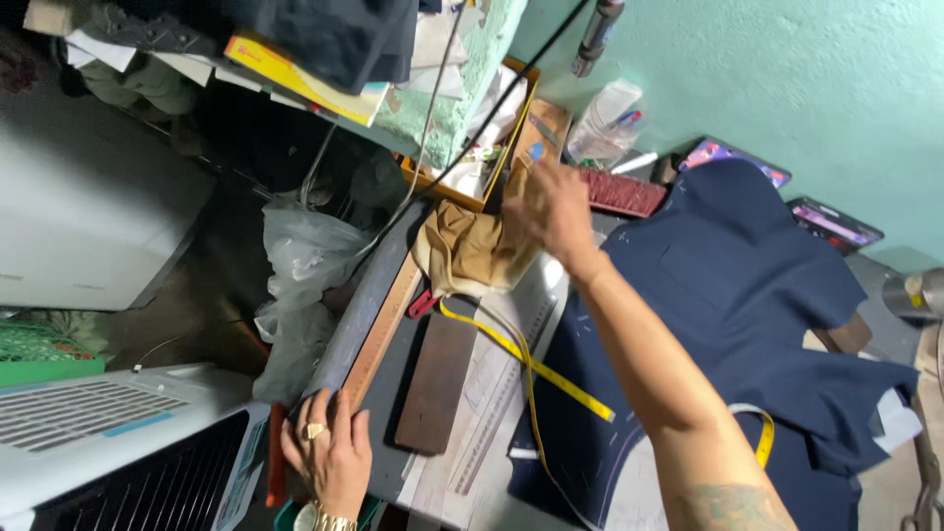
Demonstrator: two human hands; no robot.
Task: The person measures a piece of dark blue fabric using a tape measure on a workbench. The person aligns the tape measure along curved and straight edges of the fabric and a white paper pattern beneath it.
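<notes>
A person's right hand (554,209) reached, fingers spread wide and holding nothing, over a crumpled tan cloth (470,253) lying just left of the navy fabric (747,295) spread across the worktable. The left hand (329,454) rested flat on the table edge (359,320), well left of the fabric, beside a brown wooden block (438,382). A yellow tape measure (536,369) trailed from the cloth onto the fabric. The reach appeared under way; closing on the cloth would seem to call for lowering the fingers.

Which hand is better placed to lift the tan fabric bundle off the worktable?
Probably the right hand: it hovers beside the tan fabric bundle. The left hand rests far off at the edge of the grey worktable.
</notes>
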